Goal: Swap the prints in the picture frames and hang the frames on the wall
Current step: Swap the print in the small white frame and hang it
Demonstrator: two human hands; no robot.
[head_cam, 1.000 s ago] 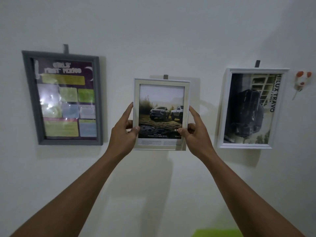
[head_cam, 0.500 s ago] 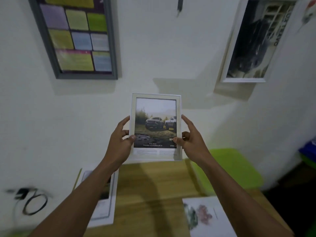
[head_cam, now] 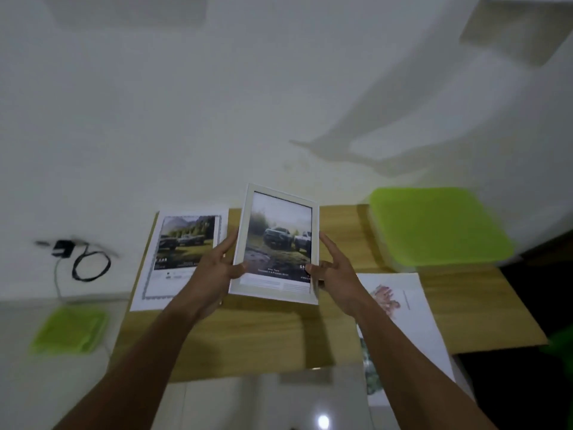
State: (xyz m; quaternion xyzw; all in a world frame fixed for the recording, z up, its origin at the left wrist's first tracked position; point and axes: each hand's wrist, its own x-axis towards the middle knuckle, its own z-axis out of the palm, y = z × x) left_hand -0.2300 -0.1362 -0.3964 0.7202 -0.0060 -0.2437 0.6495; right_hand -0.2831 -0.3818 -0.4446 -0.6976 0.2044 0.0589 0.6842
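The white picture frame [head_cam: 280, 240], with a print of two off-road vehicles in it, was held tilted above the wooden surface [head_cam: 273, 336], close to the white wall [head_cam: 217, 103]. The left hand [head_cam: 214, 270] gripped its left edge with the thumb on the front. The right hand [head_cam: 336, 273] gripped the right edge, thumb on the front and forefinger stretched up the side. A loose car print [head_cam: 183, 243] lay on the surface just left of the frame, and a pale sheet [head_cam: 403, 308] lay under the right forearm. A green box [head_cam: 434, 225] sat at the far right corner. A looped black cable [head_cam: 90, 263] hung at the left.
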